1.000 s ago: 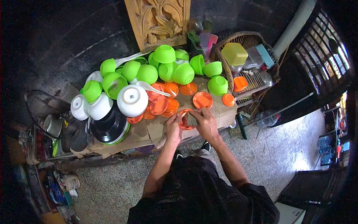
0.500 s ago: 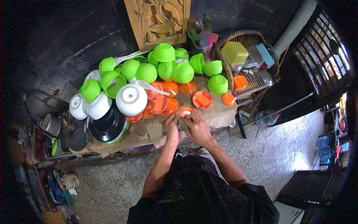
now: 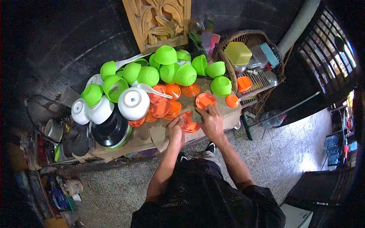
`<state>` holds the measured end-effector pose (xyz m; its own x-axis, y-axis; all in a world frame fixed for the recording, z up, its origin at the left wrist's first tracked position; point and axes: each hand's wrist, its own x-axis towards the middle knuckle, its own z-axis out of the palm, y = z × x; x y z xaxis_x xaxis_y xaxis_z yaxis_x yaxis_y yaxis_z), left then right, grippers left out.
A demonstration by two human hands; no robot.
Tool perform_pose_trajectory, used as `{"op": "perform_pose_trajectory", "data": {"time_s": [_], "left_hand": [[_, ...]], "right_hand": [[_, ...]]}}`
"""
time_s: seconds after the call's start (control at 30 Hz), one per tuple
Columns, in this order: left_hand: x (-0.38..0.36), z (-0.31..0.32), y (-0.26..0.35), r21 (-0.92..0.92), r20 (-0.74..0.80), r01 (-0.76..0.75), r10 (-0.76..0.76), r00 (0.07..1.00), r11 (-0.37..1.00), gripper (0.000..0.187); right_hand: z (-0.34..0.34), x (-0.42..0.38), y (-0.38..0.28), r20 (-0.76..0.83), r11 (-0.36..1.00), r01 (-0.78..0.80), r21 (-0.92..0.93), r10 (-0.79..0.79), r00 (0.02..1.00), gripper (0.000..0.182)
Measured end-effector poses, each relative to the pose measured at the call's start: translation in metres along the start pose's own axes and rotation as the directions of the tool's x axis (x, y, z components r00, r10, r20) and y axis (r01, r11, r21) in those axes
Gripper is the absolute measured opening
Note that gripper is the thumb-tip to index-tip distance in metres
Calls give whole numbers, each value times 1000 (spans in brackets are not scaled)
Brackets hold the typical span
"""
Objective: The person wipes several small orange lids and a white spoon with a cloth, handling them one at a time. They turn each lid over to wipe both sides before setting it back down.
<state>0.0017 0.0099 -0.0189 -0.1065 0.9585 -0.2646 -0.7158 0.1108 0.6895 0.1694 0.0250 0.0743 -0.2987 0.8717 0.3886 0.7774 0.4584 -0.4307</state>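
In the head view my left hand point(image 3: 176, 132) grips the left edge of a small orange plate point(image 3: 189, 126) with its fingers closed, near the table's front edge. Over the plate's right side is my right hand point(image 3: 213, 122), its fingers closed on a flat grey-green piece point(image 3: 197, 116), which looks like a cloth or a sponge. That piece covers part of the plate. Just beyond, another orange plate point(image 3: 205, 100) lies on the cardboard. To the left are several stacked orange plates point(image 3: 160, 108).
Upturned green bowls point(image 3: 186, 75) pile up behind the plates. White bowls point(image 3: 134, 103), one with a spoon on it, and a black bowl point(image 3: 110, 128) stand at left. A wicker basket point(image 3: 243, 35) holds containers at back right. Cardboard point(image 3: 222, 114) covers the tabletop.
My right hand has moved right and away from my left hand, carrying the grey-green piece from below the plate to its right side. The plate is lower and shows more of its surface.
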Motion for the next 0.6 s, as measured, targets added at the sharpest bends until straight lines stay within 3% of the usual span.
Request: {"op": "perform_pose_trajectory", "data": {"time_s": [0.07,0.23,0.3,0.43,0.6], "left_hand": [[1,-5,-6,17,-8,-13,13,1000,1000,29],[-7,0,2,-32,1,-26,26,1000,999,28],[-10,1,5,27,-100,47,-44,994,999,29],[-8,0,1,-52,-29,-37,36,999,998,31],[-19,15,21,20,27,81,-82,996,996,26]], "right_hand": [[15,2,-1,-85,999,-26,-20,24,996,51],[34,-1,-27,6,999,-30,24,30,1000,51],[41,-7,-32,-43,996,72,60,-70,997,59],[26,-15,-29,98,987,103,124,-115,989,60],[-6,-18,-12,273,961,212,177,-255,928,54]]}}
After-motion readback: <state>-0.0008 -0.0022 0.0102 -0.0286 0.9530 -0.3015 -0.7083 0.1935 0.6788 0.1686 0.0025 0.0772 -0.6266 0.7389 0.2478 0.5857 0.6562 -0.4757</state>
